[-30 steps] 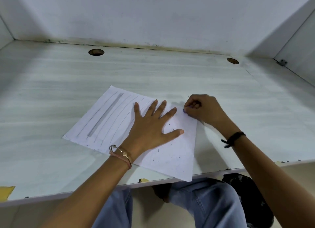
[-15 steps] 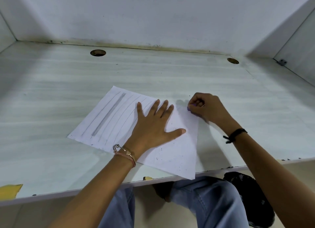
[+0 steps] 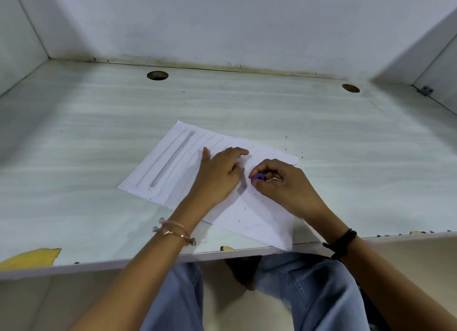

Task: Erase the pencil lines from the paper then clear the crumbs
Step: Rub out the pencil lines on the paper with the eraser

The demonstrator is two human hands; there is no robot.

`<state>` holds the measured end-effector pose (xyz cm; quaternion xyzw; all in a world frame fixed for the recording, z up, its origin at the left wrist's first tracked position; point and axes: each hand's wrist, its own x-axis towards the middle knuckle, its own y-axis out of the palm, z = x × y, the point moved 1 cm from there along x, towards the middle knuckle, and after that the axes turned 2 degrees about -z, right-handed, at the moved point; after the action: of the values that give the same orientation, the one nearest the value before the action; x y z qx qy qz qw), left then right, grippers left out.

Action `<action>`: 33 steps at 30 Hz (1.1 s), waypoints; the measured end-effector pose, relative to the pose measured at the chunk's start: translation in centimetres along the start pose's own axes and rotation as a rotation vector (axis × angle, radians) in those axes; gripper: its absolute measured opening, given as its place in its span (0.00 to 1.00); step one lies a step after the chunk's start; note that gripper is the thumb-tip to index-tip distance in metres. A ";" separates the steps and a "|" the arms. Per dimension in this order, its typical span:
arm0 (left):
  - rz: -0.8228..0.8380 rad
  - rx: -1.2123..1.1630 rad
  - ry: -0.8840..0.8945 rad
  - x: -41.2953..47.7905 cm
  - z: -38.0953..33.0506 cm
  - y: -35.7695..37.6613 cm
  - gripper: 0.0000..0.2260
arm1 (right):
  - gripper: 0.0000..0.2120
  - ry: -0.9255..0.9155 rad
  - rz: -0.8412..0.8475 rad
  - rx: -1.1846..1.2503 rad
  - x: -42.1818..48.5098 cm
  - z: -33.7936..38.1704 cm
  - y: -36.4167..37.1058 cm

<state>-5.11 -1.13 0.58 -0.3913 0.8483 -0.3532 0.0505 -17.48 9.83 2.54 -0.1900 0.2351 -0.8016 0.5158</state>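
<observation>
Clearly, right hand (image 3: 284,186) pinches purple eraser (image 3: 258,177).

The sheet of paper (image 3: 170,165) is matt white. The desk top (image 3: 94,152) looks like smooth pale wood-grain laminate, chipped along its front edge. The eraser (image 3: 258,176) is matt purple rubber, the bracelet (image 3: 176,232) shiny metal, the jeans (image 3: 311,296) denim.

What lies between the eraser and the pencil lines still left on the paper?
The left hand does: it rests on the paper, directly between the purple eraser pinched in the right hand and the remaining pencil lines on the sheet's left part.
</observation>
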 end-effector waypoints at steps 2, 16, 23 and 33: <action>0.041 0.114 0.003 -1.4 0.4 -0.8 0.17 | 0.07 -0.016 -0.007 -0.028 -0.1 0.1 0.0; 0.273 0.541 -0.023 -6.4 1.4 -2.0 0.29 | 0.03 -0.019 -0.066 -0.001 -0.2 0.7 1.4; 0.227 0.635 -0.084 -6.6 1.2 -1.0 0.44 | 0.06 -0.017 0.129 0.009 -1.0 2.3 1.4; 0.158 0.672 -0.054 -6.5 1.6 -0.2 0.37 | 0.05 -0.128 0.305 -0.129 -1.2 3.6 1.5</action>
<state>0.05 2.40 -1.73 -0.2952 0.7104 -0.5974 0.2264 -13.97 9.72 4.53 -0.2355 0.2785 -0.6837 0.6320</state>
